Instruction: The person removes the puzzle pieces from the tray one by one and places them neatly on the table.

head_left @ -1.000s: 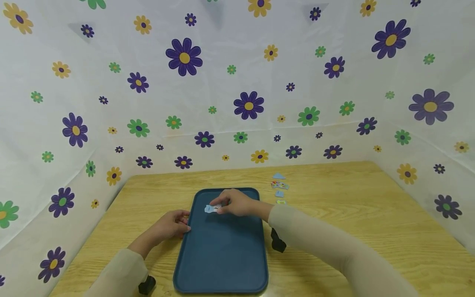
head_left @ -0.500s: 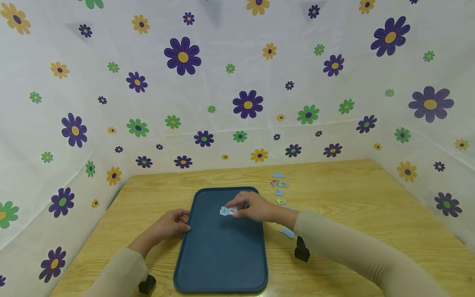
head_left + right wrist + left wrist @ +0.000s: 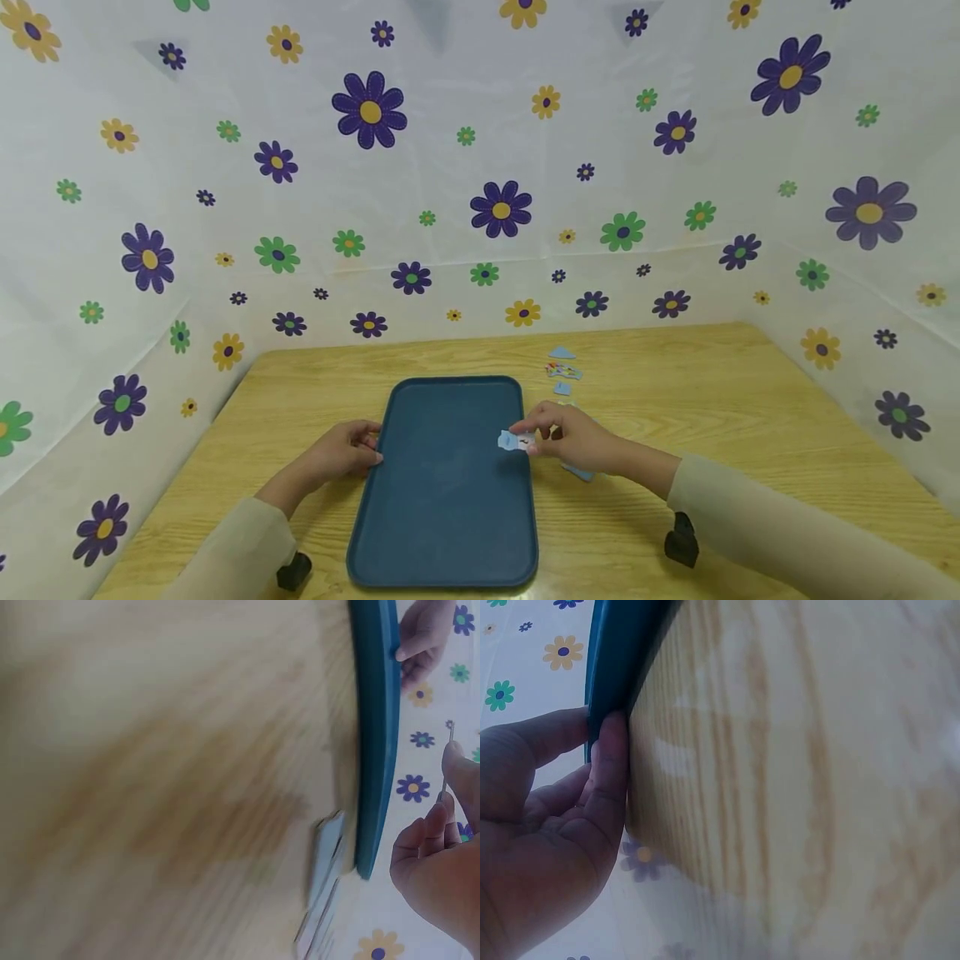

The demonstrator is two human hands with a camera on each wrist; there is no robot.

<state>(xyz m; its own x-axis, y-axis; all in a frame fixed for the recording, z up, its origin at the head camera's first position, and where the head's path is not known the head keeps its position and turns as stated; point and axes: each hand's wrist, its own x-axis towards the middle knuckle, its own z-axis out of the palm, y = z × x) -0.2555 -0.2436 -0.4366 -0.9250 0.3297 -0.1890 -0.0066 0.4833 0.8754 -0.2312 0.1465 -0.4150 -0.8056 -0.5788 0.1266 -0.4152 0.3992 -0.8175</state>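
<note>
In the head view, my right hand (image 3: 576, 437) pinches a flat, light-blue and white piece (image 3: 510, 440), irregular in outline like a puzzle piece, between thumb and fingers. It hangs over the right rim of a dark blue tray (image 3: 442, 500). The right wrist view catches the piece (image 3: 451, 735) edge-on as a thin line. At the tray's left side my left hand (image 3: 339, 452) grips the rim. The left wrist view has the thumb against the tray wall (image 3: 615, 667) and the fingers at its underside.
Several flat pieces lie in a column right of the tray: a blue triangular one (image 3: 562, 353), a multicoloured one (image 3: 564, 372), a small blue one (image 3: 562, 388) and another blue one (image 3: 578, 472). The wooden table (image 3: 712, 400) meets a flower-printed cloth (image 3: 435, 167) behind and beside it.
My right hand has carried the pinched piece rightward from above the tray's upper part to its right rim. The left hand stays at the tray's left edge.
</note>
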